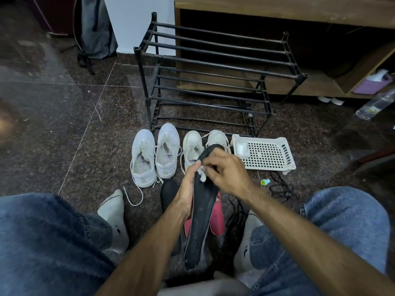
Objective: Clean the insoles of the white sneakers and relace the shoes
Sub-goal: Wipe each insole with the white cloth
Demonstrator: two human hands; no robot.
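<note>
Black insole (199,221) being wiped, long axis running 12 to 6.
Left hand (187,192) grips its edge; right hand (226,171) fingers pinch a white wad (202,175).

We are gripping a black insole (201,212) in our left hand (187,189) while our right hand (226,170) is pinching a white wipe (202,175) against it, white sneakers (156,154) sitting at twelve o'clock.
</note>
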